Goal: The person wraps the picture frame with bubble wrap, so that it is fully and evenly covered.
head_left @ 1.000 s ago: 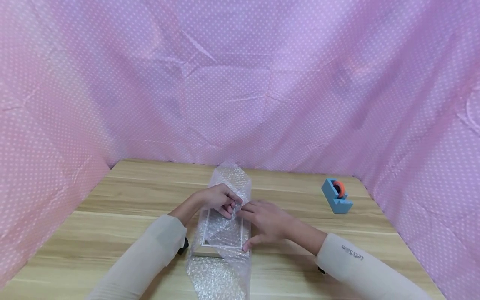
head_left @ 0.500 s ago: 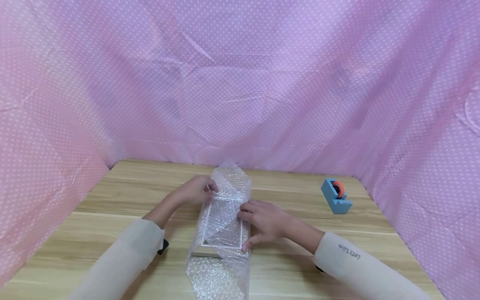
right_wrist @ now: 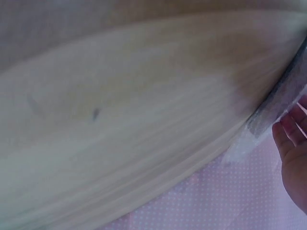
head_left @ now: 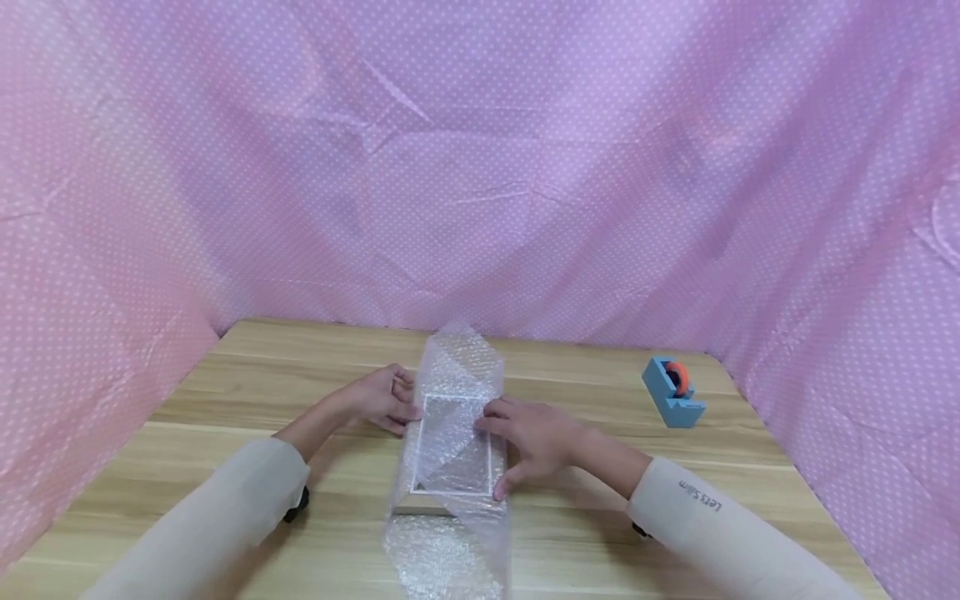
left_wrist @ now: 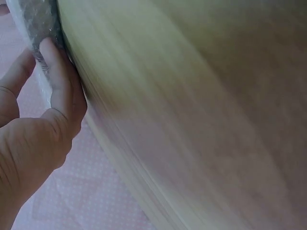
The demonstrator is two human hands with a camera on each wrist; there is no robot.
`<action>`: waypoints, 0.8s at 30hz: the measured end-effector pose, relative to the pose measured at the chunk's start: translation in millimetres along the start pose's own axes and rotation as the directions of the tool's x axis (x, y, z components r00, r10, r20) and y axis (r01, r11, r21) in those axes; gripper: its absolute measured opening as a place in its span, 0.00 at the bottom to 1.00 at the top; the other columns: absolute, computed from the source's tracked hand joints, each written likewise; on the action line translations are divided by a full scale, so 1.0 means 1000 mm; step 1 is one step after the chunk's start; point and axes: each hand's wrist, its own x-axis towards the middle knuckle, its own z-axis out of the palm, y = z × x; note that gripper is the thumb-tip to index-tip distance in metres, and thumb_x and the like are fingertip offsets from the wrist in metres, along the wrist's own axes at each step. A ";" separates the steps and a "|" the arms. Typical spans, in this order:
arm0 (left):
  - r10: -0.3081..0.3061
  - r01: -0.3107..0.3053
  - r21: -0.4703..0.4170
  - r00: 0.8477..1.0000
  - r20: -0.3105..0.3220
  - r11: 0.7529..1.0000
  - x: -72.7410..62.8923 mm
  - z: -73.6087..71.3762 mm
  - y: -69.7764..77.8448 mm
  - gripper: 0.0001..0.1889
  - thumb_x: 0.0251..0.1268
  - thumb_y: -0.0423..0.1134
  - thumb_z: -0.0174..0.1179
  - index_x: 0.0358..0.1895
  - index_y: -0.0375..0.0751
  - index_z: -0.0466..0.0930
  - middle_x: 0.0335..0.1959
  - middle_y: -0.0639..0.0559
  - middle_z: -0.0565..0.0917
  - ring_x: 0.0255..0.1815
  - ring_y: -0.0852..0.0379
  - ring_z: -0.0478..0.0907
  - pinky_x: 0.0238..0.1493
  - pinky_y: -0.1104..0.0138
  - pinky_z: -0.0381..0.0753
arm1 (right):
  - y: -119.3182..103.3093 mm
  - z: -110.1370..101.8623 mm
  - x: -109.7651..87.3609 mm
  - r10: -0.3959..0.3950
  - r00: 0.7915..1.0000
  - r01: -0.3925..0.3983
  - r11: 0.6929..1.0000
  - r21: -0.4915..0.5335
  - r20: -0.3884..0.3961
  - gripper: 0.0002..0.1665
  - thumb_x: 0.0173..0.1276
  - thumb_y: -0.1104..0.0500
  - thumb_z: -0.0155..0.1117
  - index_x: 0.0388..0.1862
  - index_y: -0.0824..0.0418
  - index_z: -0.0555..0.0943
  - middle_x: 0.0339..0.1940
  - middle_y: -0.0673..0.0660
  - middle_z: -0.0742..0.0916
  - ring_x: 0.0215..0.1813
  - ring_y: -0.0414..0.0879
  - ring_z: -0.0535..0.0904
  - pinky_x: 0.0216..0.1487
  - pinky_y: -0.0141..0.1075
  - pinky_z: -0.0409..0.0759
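A picture frame (head_left: 455,450) with a white inner border and a pale wood edge lies in bubble wrap (head_left: 442,558) on the table, seen through the plastic. My left hand (head_left: 378,402) is at the wrapped frame's far left edge. In the left wrist view, the left hand's thumb and fingers (left_wrist: 60,81) close on that edge from different sides. On the right, my right hand (head_left: 536,437) rests with spread fingers over the frame's right edge, thumb at its near right side. Its fingertips (right_wrist: 280,134) touch the wrapped edge in the right wrist view.
A blue tape dispenser (head_left: 671,400) with an orange roll stands at the right of the wooden table (head_left: 600,383). Loose bubble wrap stretches beyond the frame at both its far and near ends. Pink dotted cloth (head_left: 480,208) hangs around the back and sides.
My left hand has moved from above the frame out to its left edge. The wrapped frame has shifted slightly right. My right hand has stayed at the right edge.
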 end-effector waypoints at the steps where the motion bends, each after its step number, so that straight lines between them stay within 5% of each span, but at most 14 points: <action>1: -0.010 0.010 -0.001 1.000 0.005 1.000 0.000 0.002 0.001 0.37 0.61 0.22 0.69 0.67 0.26 0.54 0.49 0.33 0.75 0.36 0.47 0.83 0.40 0.55 0.89 | 0.001 -0.001 0.000 -0.002 1.000 0.002 1.000 0.000 0.007 0.63 0.54 0.15 0.58 0.76 0.57 0.69 0.69 0.55 0.74 0.66 0.47 0.71 0.61 0.41 0.80; 13: -0.024 0.024 0.038 1.000 0.004 0.999 0.009 0.019 0.010 0.39 0.61 0.22 0.68 0.70 0.28 0.52 0.49 0.32 0.78 0.34 0.47 0.84 0.34 0.58 0.89 | 0.001 -0.013 -0.011 -0.002 0.998 0.003 1.000 -0.008 0.061 0.60 0.57 0.16 0.58 0.76 0.55 0.70 0.65 0.54 0.77 0.64 0.46 0.71 0.60 0.41 0.79; 24: -0.018 0.018 -0.008 1.000 0.023 1.000 0.021 0.046 0.018 0.41 0.60 0.22 0.69 0.72 0.29 0.52 0.50 0.33 0.79 0.35 0.46 0.84 0.35 0.59 0.89 | 0.011 -0.011 -0.040 0.051 0.998 -0.052 0.998 0.021 0.039 0.60 0.53 0.15 0.60 0.74 0.52 0.73 0.64 0.52 0.78 0.62 0.46 0.72 0.60 0.44 0.80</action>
